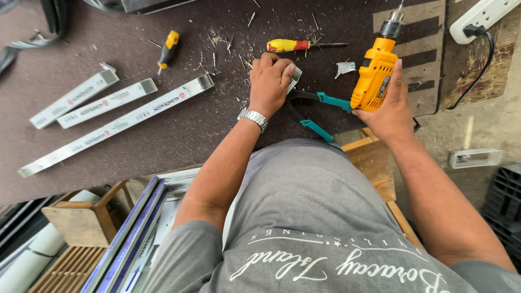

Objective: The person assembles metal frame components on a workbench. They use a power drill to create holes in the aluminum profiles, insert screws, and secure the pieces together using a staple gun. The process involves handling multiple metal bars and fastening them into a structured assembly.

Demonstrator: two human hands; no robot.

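Observation:
My left hand (269,83), with a metal watch on the wrist, is closed over a small silvery metal piece (293,78) on the dark worktop (179,130). My right hand (392,106) grips a yellow power drill (375,70) whose bit points away from me toward the far side of the table. Pliers with teal handles (320,111) lie between the two hands, close to the near edge.
Three long silver aluminium profiles (114,127) lie on the left. A yellow-black screwdriver (169,49) and a red-yellow screwdriver (296,45) lie at the back among metal shavings. A white power strip (484,16) sits far right. Wooden stools and framed panels (125,239) stand below the table.

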